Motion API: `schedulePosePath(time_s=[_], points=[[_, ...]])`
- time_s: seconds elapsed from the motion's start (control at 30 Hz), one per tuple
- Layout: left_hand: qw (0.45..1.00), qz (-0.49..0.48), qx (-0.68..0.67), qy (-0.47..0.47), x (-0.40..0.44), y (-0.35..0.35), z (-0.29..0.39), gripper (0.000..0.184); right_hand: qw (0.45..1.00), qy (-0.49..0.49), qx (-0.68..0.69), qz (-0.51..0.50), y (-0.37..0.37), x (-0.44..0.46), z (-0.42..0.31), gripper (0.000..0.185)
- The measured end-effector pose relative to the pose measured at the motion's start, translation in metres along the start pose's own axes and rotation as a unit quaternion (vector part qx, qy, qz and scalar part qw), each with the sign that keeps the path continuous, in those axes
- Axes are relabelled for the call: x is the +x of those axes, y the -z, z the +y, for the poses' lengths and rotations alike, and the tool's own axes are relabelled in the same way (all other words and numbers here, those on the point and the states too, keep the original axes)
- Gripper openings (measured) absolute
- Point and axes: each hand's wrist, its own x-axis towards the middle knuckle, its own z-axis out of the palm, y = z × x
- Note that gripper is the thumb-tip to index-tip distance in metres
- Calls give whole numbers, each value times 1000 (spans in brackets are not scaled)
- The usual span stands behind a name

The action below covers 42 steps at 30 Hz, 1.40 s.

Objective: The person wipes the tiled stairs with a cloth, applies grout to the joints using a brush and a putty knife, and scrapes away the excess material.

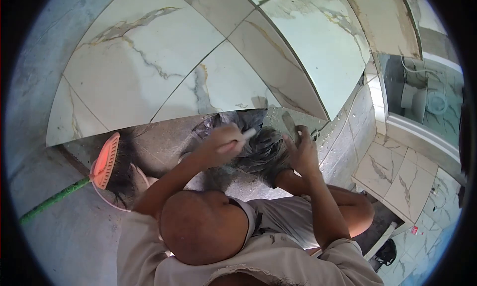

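Note:
My left hand (226, 145) is closed around a short white stick-like piece (249, 133), whose kind I cannot tell. To its right, my right hand (304, 154) grips a flat, narrow grey tool (289, 123) that points up and away; what it is exactly is unclear. Between and below the hands lies a crumpled dark plastic bag (261, 145) on the floor. Just beyond both hands is the lower edge of a white marble-patterned tiled surface (218, 79). My bent knee (206, 224) shows in front of my body.
A broom with an orange head (107, 159) and green handle (55, 199) is at the left, beside a pink rim (110, 202). A tiled ledge (397, 174) stands at the right. Beyond it, a doorway shows a toilet (437, 104). A thin cable (348, 114) runs along the right side.

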Motion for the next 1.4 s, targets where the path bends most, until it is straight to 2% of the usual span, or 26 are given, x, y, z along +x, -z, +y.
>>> schedulePosePath(time_s=[0.07,0.13,0.23,0.3,0.33,0.4,0.43,0.53,0.57,0.6,0.63,0.67,0.73,0.8,0.83,0.9,0.93,1.0,1.03,1.1,1.2,1.23,1.27,1.3,1.4], points=[[989,136,-53,39,-5,21,-5,9,1000,14,15,-10,8,-10,17,49],[955,293,2,41,17,51,7,13,998,47,26,-19,9,-11,23,56],[956,282,10,78,34,41,-24,16,997,80,17,-8,7,-19,26,58],[980,47,-149,122,29,-6,-7,18,996,69,52,-32,9,-23,16,55],[980,45,-151,120,25,-11,-6,18,996,68,51,-28,13,-28,13,55],[997,9,-71,11,28,-18,-8,17,992,100,73,-23,19,-32,12,52],[993,72,-96,6,31,-11,-16,18,993,93,74,-20,20,-33,14,52],[952,306,-1,21,77,32,1,12,990,99,98,0,21,-37,14,49],[928,371,26,35,92,41,2,10,992,74,99,-14,21,-35,6,51],[928,369,26,33,103,40,-13,10,994,46,100,-28,19,-35,0,53],[922,383,64,-7,111,32,-36,10,993,46,101,-27,16,-33,-4,53],[912,395,102,-48,112,23,-52,11,993,80,85,-9,12,-32,-7,50],[951,271,106,-99,94,-20,-36,16,991,114,70,11,7,-31,-12,48],[985,140,-8,-100,77,-46,-16,19,991,107,80,23,5,-34,-14,47],[985,140,-7,-102,66,-50,-23,19,991,108,80,24,3,-34,-11,47],[993,27,-112,35,46,-48,-37,15,965,144,207,74,0,-34,-3,45],[993,26,-110,33,36,-40,-37,15,964,144,209,76,-2,-29,-5,45],[939,113,-267,188,24,-8,-10,8,945,254,129,162,-8,-14,-16,43],[937,154,-247,193,14,6,-5,9,958,243,-46,142,8,-11,-39,43],[940,204,-207,178,-11,34,-2,11,986,163,10,16,-9,13,-56,35],[955,207,-131,167,-50,65,4,10,979,193,45,41,-55,53,-57,44],[957,199,-130,167,-58,64,8,10,945,299,87,102,-68,67,-53,45],[935,240,-154,209,-66,64,12,10,893,400,126,161,-79,79,-50,47],[910,280,-175,251,-72,63,15,10,894,396,128,165,-85,91,-49,47],[896,321,-166,260,-85,56,18,10,872,427,135,199,-97,114,-44,51]])
